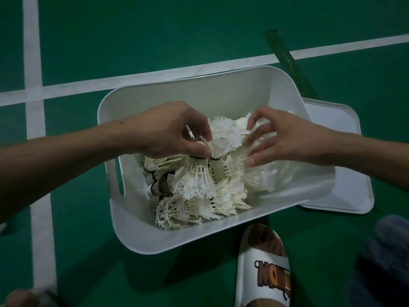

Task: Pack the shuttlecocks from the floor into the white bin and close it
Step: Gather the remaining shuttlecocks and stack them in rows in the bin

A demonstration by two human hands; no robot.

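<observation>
The white bin (137,231) stands open on the green court floor, holding a pile of several white feather shuttlecocks (199,187). My left hand (174,129) reaches in from the left and pinches a shuttlecock (199,171) by its cork end over the pile. My right hand (281,138) comes in from the right, fingers curled into the feathers of the shuttlecocks (250,127) at the bin's far right side. The bin's white lid (340,156) lies flat on the floor, partly under the bin's right edge.
White court lines (33,89) cross the green floor. A dark green strip (287,63) lies behind the bin. My foot in a white slipper (263,269) is just in front of the bin. A knee shows at the lower left corner.
</observation>
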